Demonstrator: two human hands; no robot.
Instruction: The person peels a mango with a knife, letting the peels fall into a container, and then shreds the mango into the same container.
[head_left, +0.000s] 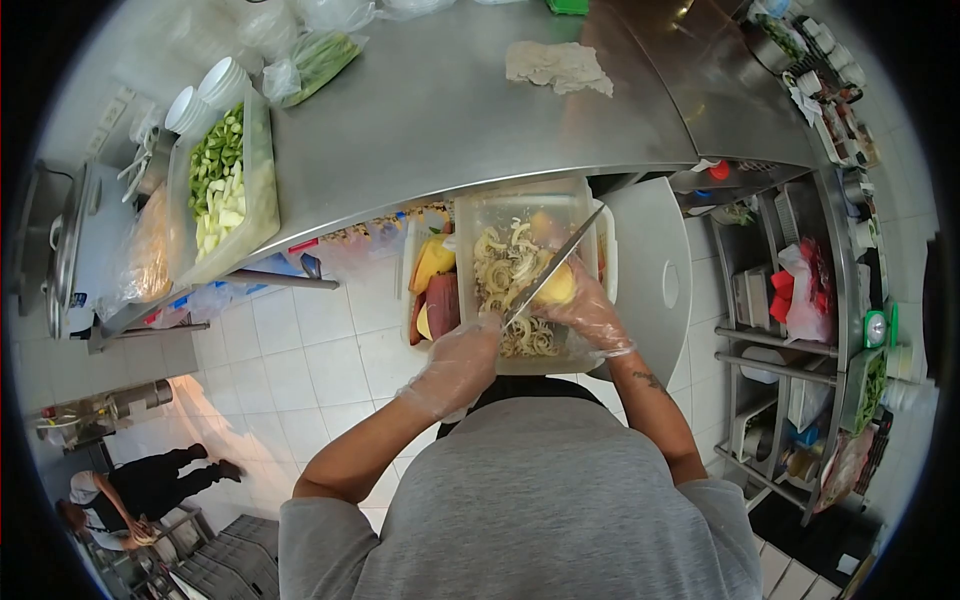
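Observation:
My left hand, in a clear plastic glove, is closed around the handle end of a long knife, whose blade slants up and to the right. A rounded, pale yellow piece of produce sits in the grip of my gloved right hand, right beside the blade. Both hands are over a translucent plastic tub holding pale, curly shreds. Whether the edge touches the yellow piece is hard to make out. Against the tub's left side, another container holds yellow and dark red produce.
A steel counter runs in front of me, with a crumpled cloth on it. At its left end stands a bin of cut green vegetables. A round grey lid-like surface is at my right. Another person works at lower left.

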